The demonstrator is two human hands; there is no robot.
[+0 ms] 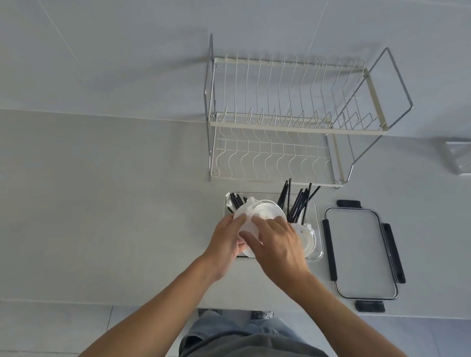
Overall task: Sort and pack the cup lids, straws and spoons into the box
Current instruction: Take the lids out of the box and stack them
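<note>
Left hand (225,243) and right hand (277,241) both grip one cup lid stack (260,213) (count unreadable) over box (316,253) | black straws (296,201) 12 o'clock, uncountable | 1 box lid (360,252) 3 o'clock, apart | bare counter (102,204) 9 o'clock

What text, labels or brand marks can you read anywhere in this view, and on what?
None. No readable text shows in the head view.
The box lid, the clear box, the cup lids under both hands, the black straws and the dish rack show no print or label.
</note>
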